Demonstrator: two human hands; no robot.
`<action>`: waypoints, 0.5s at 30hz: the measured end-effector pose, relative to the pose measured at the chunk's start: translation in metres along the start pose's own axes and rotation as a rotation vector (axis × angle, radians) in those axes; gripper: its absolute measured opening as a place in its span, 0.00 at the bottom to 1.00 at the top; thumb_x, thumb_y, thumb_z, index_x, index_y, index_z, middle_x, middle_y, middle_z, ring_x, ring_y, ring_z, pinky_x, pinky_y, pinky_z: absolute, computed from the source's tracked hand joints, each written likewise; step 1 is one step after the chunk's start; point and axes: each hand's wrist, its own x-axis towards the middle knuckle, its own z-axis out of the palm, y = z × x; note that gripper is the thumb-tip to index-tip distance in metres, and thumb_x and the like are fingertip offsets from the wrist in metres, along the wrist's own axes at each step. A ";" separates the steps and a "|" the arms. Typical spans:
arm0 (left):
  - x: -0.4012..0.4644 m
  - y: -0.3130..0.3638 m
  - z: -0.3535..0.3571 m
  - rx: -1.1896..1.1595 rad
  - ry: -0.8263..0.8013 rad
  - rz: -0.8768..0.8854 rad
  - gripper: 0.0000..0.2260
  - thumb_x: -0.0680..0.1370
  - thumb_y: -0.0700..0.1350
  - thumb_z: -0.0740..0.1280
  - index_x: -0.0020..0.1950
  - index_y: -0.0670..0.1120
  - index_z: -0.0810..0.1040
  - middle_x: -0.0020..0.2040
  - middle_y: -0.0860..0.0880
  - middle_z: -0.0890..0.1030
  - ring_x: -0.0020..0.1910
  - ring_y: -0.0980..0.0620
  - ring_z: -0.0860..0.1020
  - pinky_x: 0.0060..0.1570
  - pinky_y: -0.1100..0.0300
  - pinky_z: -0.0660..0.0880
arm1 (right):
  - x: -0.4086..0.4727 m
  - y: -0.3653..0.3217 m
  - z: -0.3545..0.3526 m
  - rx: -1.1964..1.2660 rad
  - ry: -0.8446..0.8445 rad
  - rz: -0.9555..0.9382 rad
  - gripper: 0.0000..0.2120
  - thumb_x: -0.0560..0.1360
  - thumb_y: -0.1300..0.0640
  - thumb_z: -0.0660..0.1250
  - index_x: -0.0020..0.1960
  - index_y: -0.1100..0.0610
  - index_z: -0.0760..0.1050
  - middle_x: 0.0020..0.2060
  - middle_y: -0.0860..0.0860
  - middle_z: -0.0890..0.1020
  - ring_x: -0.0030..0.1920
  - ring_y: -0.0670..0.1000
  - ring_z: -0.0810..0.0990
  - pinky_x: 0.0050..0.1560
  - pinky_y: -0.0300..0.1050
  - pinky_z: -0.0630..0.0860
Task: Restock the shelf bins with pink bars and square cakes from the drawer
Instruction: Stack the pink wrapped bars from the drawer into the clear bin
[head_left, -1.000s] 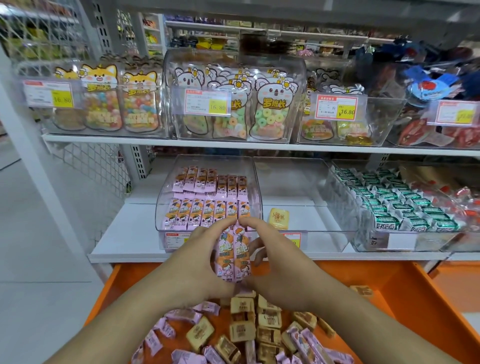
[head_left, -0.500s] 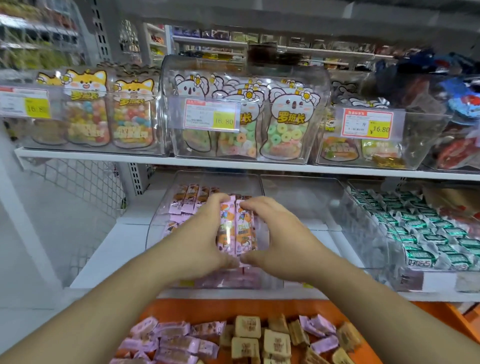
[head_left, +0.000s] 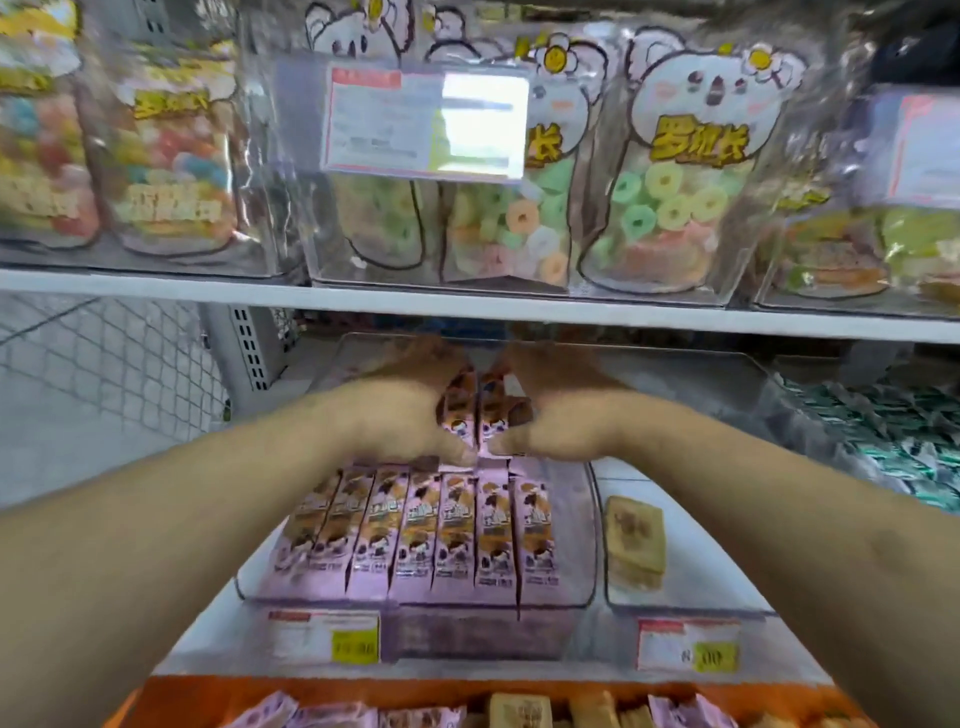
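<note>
My left hand (head_left: 400, 410) and my right hand (head_left: 561, 415) together grip a small bunch of pink bars (head_left: 475, 410) between them, held upright over the back of the clear left bin (head_left: 584, 582) on the lower shelf. A tidy row of pink bars (head_left: 431, 530) fills the bin's front. The clear bin to its right (head_left: 727, 597) holds one square cake (head_left: 635, 540) near its front left corner. At the bottom edge lies the orange drawer (head_left: 311, 691) with loose pink bars (head_left: 332, 714) and square cakes (head_left: 519, 709).
The upper shelf board (head_left: 156, 283) hangs just above my hands, carrying clear bins of ring-candy bags (head_left: 670, 208). A bin of green-wrapped snacks (head_left: 893, 431) stands at the right. Price tags (head_left: 324, 636) front the lower bins. White wire mesh (head_left: 104, 364) closes the left side.
Both hands have carried the bunch of pink bars up from the drawer and forward into the left bin, under the upper shelf. The camera has moved in close to the shelf.
</note>
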 end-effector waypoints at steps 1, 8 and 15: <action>0.003 -0.003 0.004 -0.006 -0.003 0.010 0.48 0.71 0.67 0.76 0.83 0.57 0.54 0.80 0.51 0.67 0.68 0.47 0.74 0.64 0.56 0.73 | 0.003 0.001 0.003 -0.014 -0.009 -0.005 0.33 0.70 0.37 0.77 0.68 0.53 0.72 0.64 0.53 0.77 0.63 0.57 0.77 0.63 0.55 0.76; -0.001 -0.001 0.011 -0.014 0.049 0.010 0.36 0.77 0.64 0.71 0.80 0.54 0.61 0.80 0.50 0.65 0.76 0.45 0.67 0.73 0.52 0.69 | 0.014 0.005 0.005 -0.096 -0.097 0.029 0.28 0.76 0.36 0.71 0.69 0.48 0.71 0.64 0.51 0.77 0.64 0.56 0.75 0.64 0.52 0.74; 0.000 -0.013 0.028 0.126 0.078 0.003 0.32 0.83 0.66 0.55 0.84 0.57 0.52 0.85 0.53 0.48 0.83 0.44 0.48 0.79 0.43 0.50 | 0.016 0.003 0.012 -0.156 -0.089 0.078 0.33 0.79 0.34 0.65 0.80 0.42 0.64 0.80 0.50 0.64 0.81 0.58 0.57 0.81 0.59 0.55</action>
